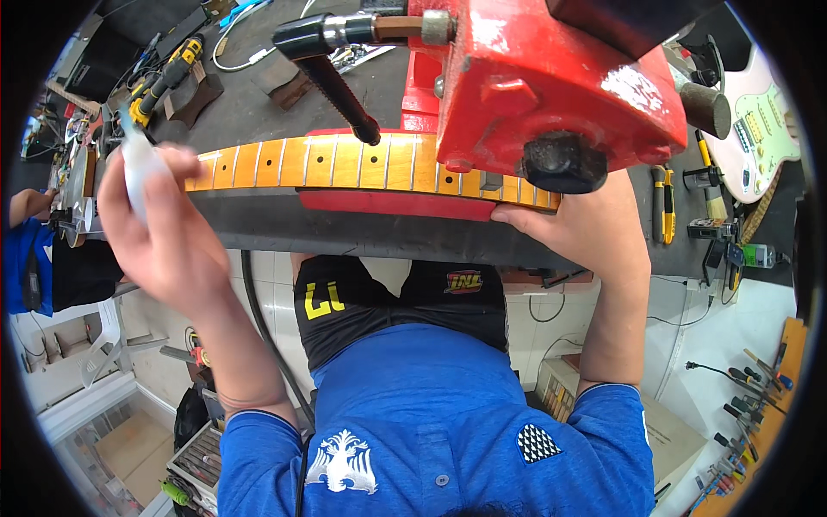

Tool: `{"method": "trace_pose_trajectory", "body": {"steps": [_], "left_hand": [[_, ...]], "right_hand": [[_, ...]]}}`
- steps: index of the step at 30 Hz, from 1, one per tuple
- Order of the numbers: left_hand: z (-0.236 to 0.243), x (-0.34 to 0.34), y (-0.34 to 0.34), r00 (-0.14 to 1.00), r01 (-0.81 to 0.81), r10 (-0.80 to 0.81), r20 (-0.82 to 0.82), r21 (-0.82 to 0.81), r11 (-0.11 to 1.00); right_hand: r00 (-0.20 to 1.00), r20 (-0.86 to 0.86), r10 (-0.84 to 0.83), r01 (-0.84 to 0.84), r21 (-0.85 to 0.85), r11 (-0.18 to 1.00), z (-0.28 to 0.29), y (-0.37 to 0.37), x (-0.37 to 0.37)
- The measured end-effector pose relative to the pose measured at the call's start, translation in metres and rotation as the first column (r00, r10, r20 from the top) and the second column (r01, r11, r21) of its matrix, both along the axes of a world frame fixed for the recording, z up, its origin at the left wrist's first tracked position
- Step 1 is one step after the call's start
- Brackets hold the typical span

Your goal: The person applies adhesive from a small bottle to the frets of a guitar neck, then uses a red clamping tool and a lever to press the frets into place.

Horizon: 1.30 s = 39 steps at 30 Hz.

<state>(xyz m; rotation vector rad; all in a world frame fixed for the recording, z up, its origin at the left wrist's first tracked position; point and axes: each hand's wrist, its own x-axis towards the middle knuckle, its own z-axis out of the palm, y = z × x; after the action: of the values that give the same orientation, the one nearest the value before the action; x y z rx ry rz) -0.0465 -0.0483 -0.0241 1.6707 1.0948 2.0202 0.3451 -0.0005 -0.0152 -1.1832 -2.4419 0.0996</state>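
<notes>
a maple guitar neck (284,164) lay along the near edge of the black workbench (258,220), between both hands, partly beneath a red press (551,103). by its left end, the left hand (168,237) pinched a blurred white bottle (140,177); the right hand (594,228) met its right end, hidden fingers leaving the grip unclear.

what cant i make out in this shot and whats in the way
All in the head view:
Pale item in the left hand: motion blur hides its kind.
Right hand: most fingers hidden by the red machine.
Guitar neck: partly covered by the red machine.
Pale guitar: cut off by the dark lens rim.
</notes>
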Motion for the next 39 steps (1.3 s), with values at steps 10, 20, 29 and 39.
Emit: {"method": "trace_pose_trajectory", "body": {"steps": [10, 20, 29, 39], "left_hand": [[0.004, -0.125, 0.132, 0.908, -0.206, -0.163, -0.387, -0.749, 0.629], [0.012, -0.115, 0.124, 0.780, -0.310, -0.337, -0.527, -0.794, 0.523], [0.052, 0.050, 0.041, 0.153, 0.133, -0.370, -0.916, -0.352, 0.927], [0.030, 0.040, 0.067, 0.024, 0.179, -0.449, -0.893, -0.438, 0.881]], "right_hand": [[1.000, 0.019, 0.010, -0.010, -0.014, 1.000, 0.006, -0.001, -0.001], [1.000, -0.010, 0.025, -0.024, 0.018, 1.000, 0.002, 0.000, 0.006], [1.000, -0.009, 0.015, -0.015, -0.027, 1.000, 0.004, -0.002, 0.005], [0.803, -0.551, -0.229, 0.126, -0.219, 0.968, 0.003, -0.027, 0.057]]}}
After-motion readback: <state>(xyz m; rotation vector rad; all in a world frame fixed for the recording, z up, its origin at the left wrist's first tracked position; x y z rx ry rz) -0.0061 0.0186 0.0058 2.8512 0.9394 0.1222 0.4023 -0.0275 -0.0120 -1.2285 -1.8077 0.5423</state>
